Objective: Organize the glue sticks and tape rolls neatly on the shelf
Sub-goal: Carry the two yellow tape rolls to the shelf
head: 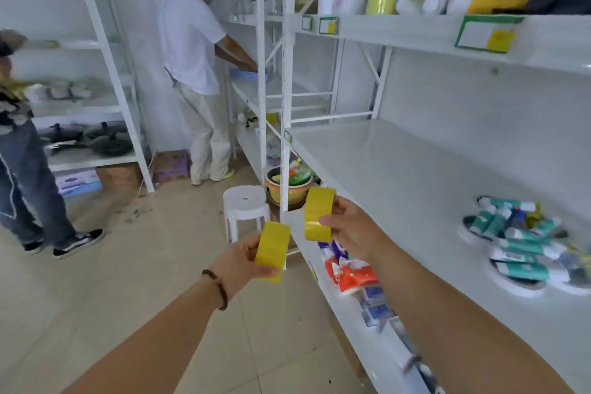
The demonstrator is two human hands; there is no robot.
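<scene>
Two yellow tape rolls are up in the air, in front of the white shelf (399, 176). The left tape roll (271, 251) is lower, out over the floor. The right tape roll (318, 214) is higher, near the shelf's front edge. Both stand on edge, shiny sides showing, close together but not touching. A pile of glue sticks (518, 240), teal and white, lies jumbled far back on the shelf, some on white tape rolls (511, 283) lying flat.

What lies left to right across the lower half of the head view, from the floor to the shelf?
Left hand → its yellow tape roll → second yellow tape roll → right hand → pile of glue sticks on the white shelf.
</scene>
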